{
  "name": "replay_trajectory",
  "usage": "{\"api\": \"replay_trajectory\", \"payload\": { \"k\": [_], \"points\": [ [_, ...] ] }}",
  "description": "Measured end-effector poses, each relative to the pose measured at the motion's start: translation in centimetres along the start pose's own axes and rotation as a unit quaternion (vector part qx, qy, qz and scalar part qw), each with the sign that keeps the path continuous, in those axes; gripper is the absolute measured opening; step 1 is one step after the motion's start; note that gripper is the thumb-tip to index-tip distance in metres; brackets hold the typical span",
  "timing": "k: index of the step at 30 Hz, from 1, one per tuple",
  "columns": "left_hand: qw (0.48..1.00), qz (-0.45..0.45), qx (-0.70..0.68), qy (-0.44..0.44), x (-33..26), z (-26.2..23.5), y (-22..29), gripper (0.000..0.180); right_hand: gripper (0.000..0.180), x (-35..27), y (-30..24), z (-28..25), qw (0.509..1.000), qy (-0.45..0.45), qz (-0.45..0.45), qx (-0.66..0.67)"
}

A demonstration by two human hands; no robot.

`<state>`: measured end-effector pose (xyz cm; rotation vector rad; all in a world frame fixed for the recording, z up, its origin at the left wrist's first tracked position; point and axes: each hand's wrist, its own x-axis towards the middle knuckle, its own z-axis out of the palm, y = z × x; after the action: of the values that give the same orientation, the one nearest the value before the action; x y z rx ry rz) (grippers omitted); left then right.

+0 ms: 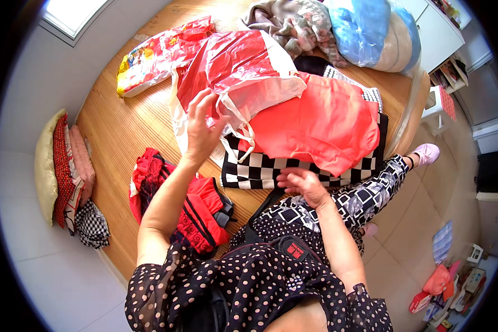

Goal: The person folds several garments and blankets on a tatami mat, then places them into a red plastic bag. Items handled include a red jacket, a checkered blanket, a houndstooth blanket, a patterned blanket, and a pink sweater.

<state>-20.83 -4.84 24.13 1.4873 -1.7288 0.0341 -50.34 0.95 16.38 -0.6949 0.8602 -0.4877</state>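
Observation:
My left hand (202, 126) is raised over the handle side of a red and white plastic bag (227, 61), its fingers apart and nothing seen in them. The bag's white handle loop (243, 130) hangs just beside my thumb. To the right of the bag, a folded coral-coloured garment (321, 124) lies on a black and white checkered cloth (254, 172). My right hand (304, 186) hovers near that cloth's front edge, fingers loosely spread and holding nothing. A pile of red and black clothes (196, 213) sits by my left forearm.
Another red and yellow plastic bag (149, 66) lies on the wooden platform (108, 144). Behind are a grey patterned blanket (293, 27) and a blue bag with bulky contents (365, 33). Cushions (61, 166) lean at the left wall. Boxes and small items (454, 288) stand on the floor at right.

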Motion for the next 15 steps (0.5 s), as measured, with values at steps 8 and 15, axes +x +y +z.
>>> {"api": "replay_trajectory", "payload": {
  "k": [8,15],
  "points": [
    [0.996,-0.064,-0.054,0.014,4.0,2.0,-3.9,0.015,0.034,-0.6,-5.1,2.7,0.989,-0.018,-0.13,-0.066],
    [0.987,0.052,-0.051,-0.14,10.9,-5.9,-1.0,0.019,0.032,5.2,-14.9,8.5,0.729,0.019,-0.446,-0.519]
  ]
}}
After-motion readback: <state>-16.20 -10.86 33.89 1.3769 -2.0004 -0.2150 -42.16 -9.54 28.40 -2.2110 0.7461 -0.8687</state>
